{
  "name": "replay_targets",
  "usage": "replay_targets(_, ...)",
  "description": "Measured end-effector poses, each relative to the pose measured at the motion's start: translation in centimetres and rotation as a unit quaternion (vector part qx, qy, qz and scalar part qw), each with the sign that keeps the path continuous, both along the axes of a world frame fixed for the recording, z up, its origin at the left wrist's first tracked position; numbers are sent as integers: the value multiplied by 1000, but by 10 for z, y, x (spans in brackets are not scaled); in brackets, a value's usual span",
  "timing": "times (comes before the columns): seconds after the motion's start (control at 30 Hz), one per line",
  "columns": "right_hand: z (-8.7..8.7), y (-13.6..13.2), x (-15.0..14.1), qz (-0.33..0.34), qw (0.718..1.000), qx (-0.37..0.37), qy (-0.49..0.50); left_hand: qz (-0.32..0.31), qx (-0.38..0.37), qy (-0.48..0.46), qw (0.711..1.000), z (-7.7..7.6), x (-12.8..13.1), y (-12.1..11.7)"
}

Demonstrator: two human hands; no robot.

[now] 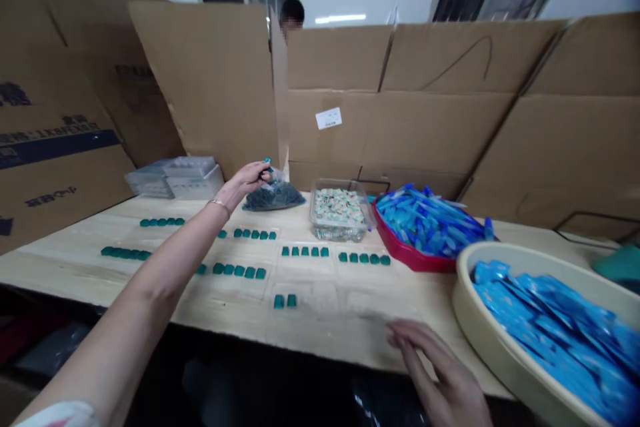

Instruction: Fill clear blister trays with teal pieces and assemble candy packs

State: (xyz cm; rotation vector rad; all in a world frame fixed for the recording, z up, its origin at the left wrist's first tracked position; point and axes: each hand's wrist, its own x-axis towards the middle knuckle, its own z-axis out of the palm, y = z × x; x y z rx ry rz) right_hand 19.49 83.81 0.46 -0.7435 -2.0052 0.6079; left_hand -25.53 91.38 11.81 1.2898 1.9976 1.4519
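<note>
My left hand (249,180) reaches far across the table and pinches a small teal piece at the mouth of a clear bag of dark teal pieces (274,195). My right hand (439,372) lies flat near the table's front edge with its fingers stretched out on a clear plastic bag (320,307). Rows of small teal pieces (305,251) sit in several flat clear bags laid out on the wooden table (70,260). Two teal pieces (285,301) lie in the nearest bag.
A clear tub of pale sweets (338,211) stands behind the rows. A red tray (415,257) and a cream basin (493,353) hold blue sachets. A stack of clear bags (175,177) lies at the back left. Cardboard walls (425,120) enclose the table; a person is behind them.
</note>
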Motion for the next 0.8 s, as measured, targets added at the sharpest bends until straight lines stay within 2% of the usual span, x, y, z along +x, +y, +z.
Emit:
replay_targets(0.07, 12, -2, -22, 1, 998, -58, 22, -56, 2, -62, 997, -15, 36, -31)
replay_targets(0.1, 16, -3, -34, 3, 996, -87, 37, -121, 23, -170, 978, -25, 57, -48)
replay_targets(0.17, 22, -4, -60, 29, 988, -125, 84, -209, 19, -338, 918, -46, 102, -84)
replay_targets(0.27, 25, -5, -94, 78, 973, -175, 132, -222, 12, -465, 857, -77, 160, -125)
replay_targets(0.33, 23, -7, -109, 100, 964, -203, 143, -219, 13, -494, 842, -92, 186, -141)
replay_targets(0.43, 17, -10, -120, 116, 959, -220, 139, -216, 11, -479, 851, -102, 206, -153)
replay_targets(0.53, 11, -14, -120, 121, 952, -244, 138, -202, 15, -451, 869, -105, 214, -161)
replay_targets(0.7, 0, -20, -115, 140, 905, -351, 193, -203, 28, -466, 861, -106, 218, -171)
replay_targets(0.8, -3, -23, -112, 127, 902, -349, 220, -166, 54, -474, 863, -107, 217, -173)
